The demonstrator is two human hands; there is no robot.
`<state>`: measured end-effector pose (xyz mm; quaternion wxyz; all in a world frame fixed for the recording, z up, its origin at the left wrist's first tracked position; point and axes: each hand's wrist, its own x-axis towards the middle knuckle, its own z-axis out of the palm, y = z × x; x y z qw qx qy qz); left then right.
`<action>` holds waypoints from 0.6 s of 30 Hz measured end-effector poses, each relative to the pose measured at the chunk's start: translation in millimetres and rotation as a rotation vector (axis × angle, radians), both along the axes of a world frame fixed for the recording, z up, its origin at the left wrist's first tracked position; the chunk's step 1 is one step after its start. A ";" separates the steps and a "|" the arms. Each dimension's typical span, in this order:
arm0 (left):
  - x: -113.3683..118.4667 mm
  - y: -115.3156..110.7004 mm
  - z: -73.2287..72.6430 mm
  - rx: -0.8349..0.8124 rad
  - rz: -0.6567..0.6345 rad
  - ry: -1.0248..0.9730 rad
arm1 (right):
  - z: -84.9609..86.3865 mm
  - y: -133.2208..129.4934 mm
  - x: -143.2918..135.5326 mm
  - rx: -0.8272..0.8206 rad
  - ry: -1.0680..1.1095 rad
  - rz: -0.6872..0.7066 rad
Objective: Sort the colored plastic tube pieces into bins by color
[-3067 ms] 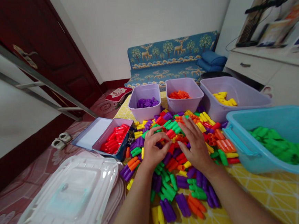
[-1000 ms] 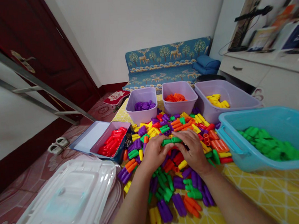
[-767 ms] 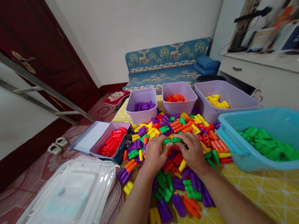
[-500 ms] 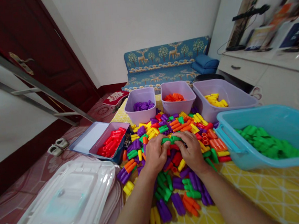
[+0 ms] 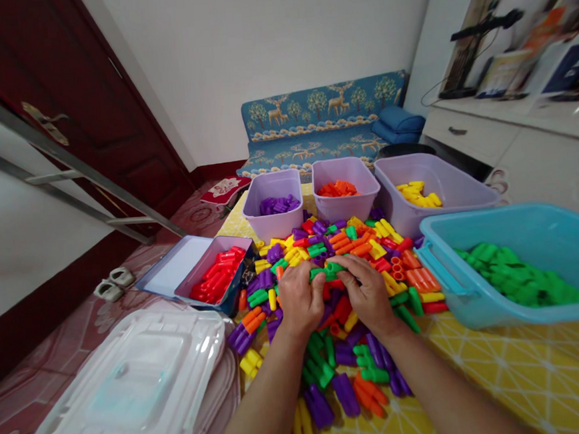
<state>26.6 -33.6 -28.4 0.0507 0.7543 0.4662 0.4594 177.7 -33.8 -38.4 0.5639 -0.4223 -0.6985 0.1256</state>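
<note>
Over the middle of a mixed pile of plastic tube-shaped pieces (image 5: 346, 393), my left hand (image 5: 300, 296) is closed on a green plastic piece (image 5: 318, 273). Facing it, my right hand (image 5: 368, 291) grips a second green plastic piece (image 5: 334, 267). The two green parts meet or nearly meet between my fingertips; whether they are joined I cannot tell. Purple, orange, yellow, red and green pieces lie under and around both hands. My fingers hide part of what they hold.
Behind the pile stand lilac bins with purple (image 5: 273, 225), orange (image 5: 346, 206) and yellow pieces (image 5: 418, 197). A blue bin (image 5: 456, 297) of green pieces is at right. Left are an open box of red pieces (image 5: 218, 276) and stacked clear lids (image 5: 132, 383).
Both hands stay over the pile, gripping green pieces. The green parts and fingers have turned slightly, and a little more green shows between the hands. The view has shifted slightly.
</note>
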 end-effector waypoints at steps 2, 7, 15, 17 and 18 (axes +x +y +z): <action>-3.5 0.8 0.3 -0.007 -0.068 -0.021 | -0.8 1.3 3.0 -0.078 0.041 0.083; -17.3 6.1 -2.4 -0.081 -0.019 -0.291 | -5.1 6.1 17.4 -0.148 0.195 -0.028; -24.5 18.5 -2.3 -0.091 0.096 -0.478 | -9.5 6.0 13.2 -0.193 0.274 -0.143; -21.7 19.3 -1.8 -0.083 0.039 -0.362 | -4.4 6.9 11.6 -0.233 0.387 -0.124; -20.2 19.8 -1.9 -0.075 0.010 -0.312 | 0.0 7.3 11.5 -0.246 0.465 -0.119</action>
